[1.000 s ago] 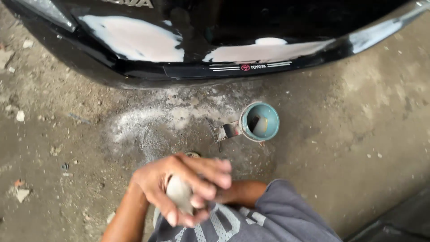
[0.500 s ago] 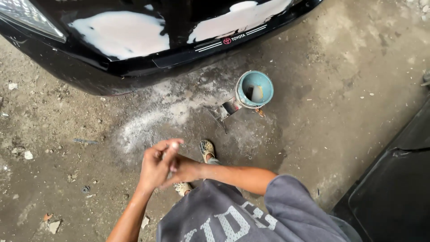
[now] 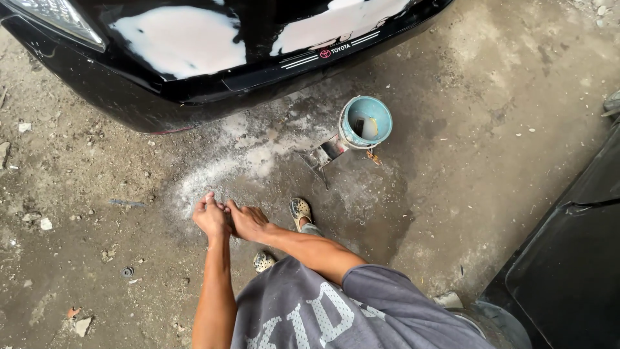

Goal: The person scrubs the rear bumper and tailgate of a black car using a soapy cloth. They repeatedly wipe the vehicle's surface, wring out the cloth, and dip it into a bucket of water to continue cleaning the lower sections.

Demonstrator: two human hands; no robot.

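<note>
Both hands meet low over the dusty concrete floor [image 3: 491, 129]: the left hand [image 3: 211, 216] is clenched into a fist and the right hand [image 3: 248, 222] lies against it, but whether either grip holds anything I cannot tell. A teal bucket [image 3: 365, 121] stands well apart ahead, just beside a small metal scraper [image 3: 321, 155] on the white sanding dust. Beyond them sits a black car bumper [image 3: 194, 71] with 2 pale filler patches.

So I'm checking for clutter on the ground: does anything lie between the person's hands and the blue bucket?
Nothing solid. Between the left hand, the right hand and the round blue bucket there is only dusty concrete with white powder.
</note>
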